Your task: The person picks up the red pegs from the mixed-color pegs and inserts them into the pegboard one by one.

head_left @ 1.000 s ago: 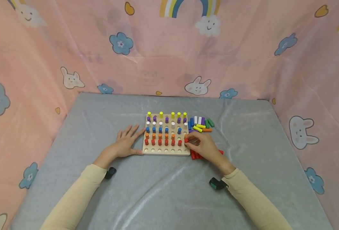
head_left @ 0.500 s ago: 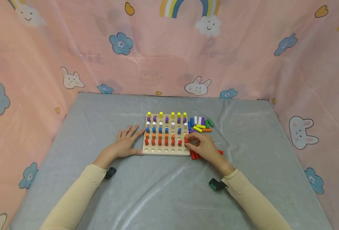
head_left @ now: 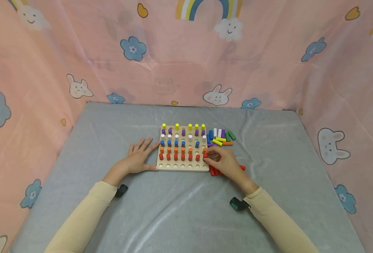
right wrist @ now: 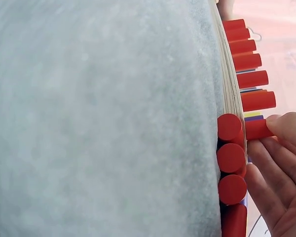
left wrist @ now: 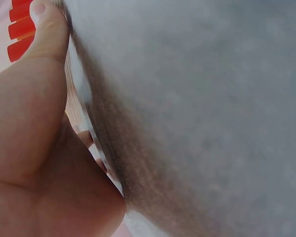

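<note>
A wooden pegboard [head_left: 183, 169] holds upright pegs in rows of yellow, purple, white, blue, orange and red. My left hand [head_left: 135, 160] lies with fingers spread at its left side, the thumb and a fingertip touching the edge. My right hand [head_left: 225, 161] pinches a red peg [right wrist: 259, 129] between thumb and fingers at the right end of the red row. That peg stands in line with the other red pegs [head_left: 183, 157]; its lower end is hard to see. The board's front row shows bare holes.
Loose red pegs [head_left: 213, 171] lie right of the board, partly under my right hand. Farther back is a pile of loose blue, white, purple, green, yellow and orange pegs [head_left: 219, 139]. Grey cloth [head_left: 173, 211] covers the table, with a pink printed curtain [head_left: 173, 70] around it.
</note>
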